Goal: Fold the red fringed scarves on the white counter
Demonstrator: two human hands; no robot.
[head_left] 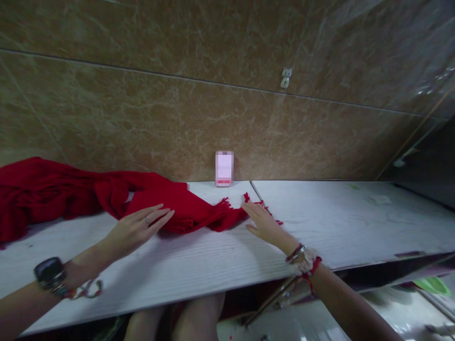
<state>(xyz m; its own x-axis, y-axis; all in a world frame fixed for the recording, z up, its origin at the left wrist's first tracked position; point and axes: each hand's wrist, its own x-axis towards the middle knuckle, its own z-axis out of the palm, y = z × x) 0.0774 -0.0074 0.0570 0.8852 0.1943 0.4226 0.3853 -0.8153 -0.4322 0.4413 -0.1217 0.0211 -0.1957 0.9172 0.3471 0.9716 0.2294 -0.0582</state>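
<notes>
A red scarf [163, 199] with tasselled ends lies along the white tabletop [185, 274]. Its middle part is folded flat in layers, while the left part is bunched in loose folds. My left hand [140, 229], fingers stretched out, is over the near edge of the folded part; whether it presses on the cloth I cannot tell. At the scarf's right end, my right hand [261, 220] reaches to the tassels with its fingers extended and the thumb apart. Some tassels show beyond the fingertips. Neither hand grips the cloth.
A phone [224, 169], its screen blurred, leans upright against the brown marbled wall [142, 118] behind the table. A small white cat-shaped hook [286, 78] is on the wall. A dark panel [426, 161] borders the right end. Below right is a green basin [432, 285].
</notes>
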